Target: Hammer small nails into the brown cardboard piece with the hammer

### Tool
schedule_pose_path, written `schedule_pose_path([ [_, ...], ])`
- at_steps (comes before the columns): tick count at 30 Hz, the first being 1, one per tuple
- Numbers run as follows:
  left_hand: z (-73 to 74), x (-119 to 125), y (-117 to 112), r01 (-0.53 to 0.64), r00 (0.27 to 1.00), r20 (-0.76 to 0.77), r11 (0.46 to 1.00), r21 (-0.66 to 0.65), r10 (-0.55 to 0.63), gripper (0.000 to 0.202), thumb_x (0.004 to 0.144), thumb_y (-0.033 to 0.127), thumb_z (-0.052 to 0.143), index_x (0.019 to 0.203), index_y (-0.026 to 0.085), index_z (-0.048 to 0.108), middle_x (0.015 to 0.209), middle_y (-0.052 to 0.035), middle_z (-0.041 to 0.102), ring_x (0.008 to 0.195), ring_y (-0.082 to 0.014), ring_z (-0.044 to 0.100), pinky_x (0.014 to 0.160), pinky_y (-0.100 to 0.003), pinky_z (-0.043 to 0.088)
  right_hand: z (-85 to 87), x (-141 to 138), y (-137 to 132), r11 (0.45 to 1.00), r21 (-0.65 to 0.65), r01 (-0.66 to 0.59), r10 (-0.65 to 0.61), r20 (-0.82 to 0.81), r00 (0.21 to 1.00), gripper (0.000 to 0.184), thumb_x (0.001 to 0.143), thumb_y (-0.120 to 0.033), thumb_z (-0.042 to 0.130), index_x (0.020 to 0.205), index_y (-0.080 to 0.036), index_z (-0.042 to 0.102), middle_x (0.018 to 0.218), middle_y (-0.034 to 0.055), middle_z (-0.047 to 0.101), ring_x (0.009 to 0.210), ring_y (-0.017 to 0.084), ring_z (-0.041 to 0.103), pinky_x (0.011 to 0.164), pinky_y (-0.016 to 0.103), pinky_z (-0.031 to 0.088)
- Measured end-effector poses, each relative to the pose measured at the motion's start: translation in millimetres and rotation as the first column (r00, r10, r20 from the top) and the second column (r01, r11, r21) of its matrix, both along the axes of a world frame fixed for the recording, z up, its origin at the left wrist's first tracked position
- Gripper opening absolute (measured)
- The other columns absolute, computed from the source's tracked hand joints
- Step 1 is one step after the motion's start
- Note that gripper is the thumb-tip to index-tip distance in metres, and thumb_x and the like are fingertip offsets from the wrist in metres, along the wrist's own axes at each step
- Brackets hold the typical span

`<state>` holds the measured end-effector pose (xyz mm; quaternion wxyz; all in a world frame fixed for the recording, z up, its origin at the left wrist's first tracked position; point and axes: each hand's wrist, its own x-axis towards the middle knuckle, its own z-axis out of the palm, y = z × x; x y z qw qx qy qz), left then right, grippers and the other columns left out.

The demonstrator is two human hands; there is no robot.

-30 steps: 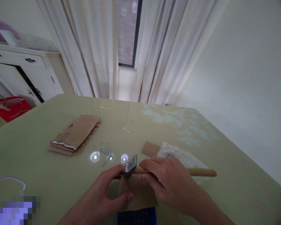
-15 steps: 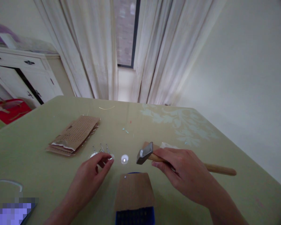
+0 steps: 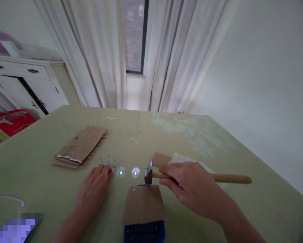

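My right hand (image 3: 191, 185) is wrapped round the wooden handle of a hammer (image 3: 227, 178), close behind its metal head. The head hangs just above the far edge of a brown cardboard piece (image 3: 143, 206), which lies over a blue box-like object (image 3: 144, 233). A small shiny dot, perhaps a nail head, shows near the cardboard's far left corner. My left hand (image 3: 97, 185) is low at the tabletop, its fingers closed at a small cluster of nails (image 3: 112, 162). A thin nail (image 3: 115, 171) pokes out from the fingertips; the rest of it is hidden.
A stack of perforated cardboard (image 3: 82, 146) lies at the back left of the green table (image 3: 131, 125). Behind my right hand are another cardboard piece (image 3: 160, 159) and a clear plastic bag (image 3: 180, 158). A phone-like device (image 3: 14, 231) and a white cable (image 3: 7, 195) are front left.
My left hand has moved left and its fingers have closed at the nails. The hammer head has turned downward and shifted slightly left and nearer to the cardboard.
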<state>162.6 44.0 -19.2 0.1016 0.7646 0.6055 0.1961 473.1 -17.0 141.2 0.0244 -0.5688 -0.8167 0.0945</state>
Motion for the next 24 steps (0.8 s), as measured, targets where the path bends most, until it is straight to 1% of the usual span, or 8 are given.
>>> schedule_pose_path([
  [3, -0.1, -2.0, 1.1, -0.006, 0.999, 0.041, 1.000, 0.001, 0.006, 0.032, 0.104, 0.030, 0.041, 0.088, 0.022, 0.068, 0.092, -0.0147, 0.075, 0.091, -0.0351, 0.069, 0.086, -0.048, 0.052, -1.2, -0.3, 0.9, 1.000, 0.000, 0.000, 0.000, 0.001, 1.000, 0.015, 0.107, -0.027, 0.066, 0.097, -0.023, 0.075, 0.088, 0.0032, 0.079, 0.078, 0.024, 0.074, 0.065, 0.034, 0.029],
  [6, 6.8, 4.1, -1.3, 0.038, 0.973, 0.227, 0.999, -0.029, -0.031, 0.034, 0.108, 0.039, 0.042, 0.109, 0.021, 0.072, 0.106, -0.0132, 0.079, 0.101, -0.0320, 0.073, 0.091, -0.045, 0.057, -1.7, 0.2, 0.3, 1.000, 0.014, 0.002, -0.002, 0.011, 1.000, 0.016, 0.107, -0.028, 0.066, 0.095, -0.023, 0.075, 0.086, 0.0032, 0.079, 0.076, 0.023, 0.073, 0.064, 0.035, 0.027],
  [8, 15.0, 12.6, -6.6, 0.116, 0.883, 0.464, 0.991, -0.065, -0.073, 0.034, 0.109, 0.045, 0.048, 0.119, 0.024, 0.073, 0.114, -0.0097, 0.080, 0.107, -0.0280, 0.075, 0.092, -0.039, 0.059, -1.6, 0.4, -0.5, 1.000, 0.024, 0.000, 0.000, 0.017, 1.000, 0.017, 0.107, -0.029, 0.066, 0.095, -0.023, 0.075, 0.085, 0.0033, 0.079, 0.075, 0.024, 0.072, 0.064, 0.035, 0.026],
  [10, 23.8, 22.5, -14.7, 0.185, 0.741, 0.667, 0.979, -0.089, -0.080, 0.028, 0.108, 0.047, 0.057, 0.111, 0.026, 0.075, 0.107, -0.0064, 0.081, 0.102, -0.0252, 0.076, 0.089, -0.035, 0.059, -1.3, 0.6, -1.0, 1.000, 0.028, -0.008, 0.007, 0.013, 1.000, 0.017, 0.107, -0.030, 0.066, 0.095, -0.023, 0.075, 0.086, 0.0030, 0.079, 0.076, 0.024, 0.073, 0.065, 0.035, 0.026],
  [13, 33.3, 34.8, -27.2, 0.226, 0.603, 0.795, 0.970, -0.086, -0.070, 0.022, 0.104, 0.045, 0.066, 0.099, 0.025, 0.075, 0.094, -0.0036, 0.079, 0.089, -0.0219, 0.074, 0.081, -0.030, 0.059, -0.1, 0.8, -1.0, 0.999, 0.023, -0.022, 0.022, -0.011, 1.000, 0.015, 0.107, -0.030, 0.068, 0.097, -0.024, 0.076, 0.086, 0.0023, 0.079, 0.077, 0.024, 0.074, 0.065, 0.035, 0.028],
  [15, 36.0, 39.8, -32.6, 0.246, 0.597, 0.798, 0.966, -0.084, -0.083, 0.021, 0.103, 0.043, 0.068, 0.098, 0.025, 0.076, 0.093, -0.0032, 0.079, 0.088, -0.0214, 0.073, 0.080, -0.030, 0.058, 1.0, 0.8, -0.5, 1.000, 0.008, -0.025, 0.025, -0.021, 0.999, 0.013, 0.106, -0.030, 0.069, 0.098, -0.024, 0.077, 0.086, 0.0019, 0.079, 0.078, 0.024, 0.074, 0.065, 0.035, 0.029],
  [19, 36.4, 43.1, -35.1, 0.272, 0.646, 0.756, 0.958, -0.094, -0.109, 0.020, 0.104, 0.041, 0.068, 0.097, 0.026, 0.078, 0.091, -0.0022, 0.079, 0.089, -0.0213, 0.072, 0.080, -0.030, 0.056, 2.5, 0.4, 0.5, 0.998, -0.039, -0.040, 0.039, -0.013, 0.999, 0.010, 0.106, -0.031, 0.070, 0.102, -0.026, 0.078, 0.090, 0.0021, 0.082, 0.083, 0.026, 0.077, 0.068, 0.034, 0.033],
  [24, 35.3, 44.2, -35.0, 0.287, 0.646, 0.753, 0.954, -0.087, -0.126, 0.021, 0.103, 0.042, 0.067, 0.095, 0.026, 0.078, 0.090, -0.0013, 0.079, 0.088, -0.0211, 0.072, 0.079, -0.029, 0.056, 2.7, -1.8, 0.7, 0.998, -0.051, -0.043, 0.044, 0.022, 0.999, 0.012, 0.108, -0.032, 0.067, 0.104, -0.026, 0.077, 0.093, 0.0036, 0.083, 0.087, 0.030, 0.078, 0.069, 0.036, 0.035],
])
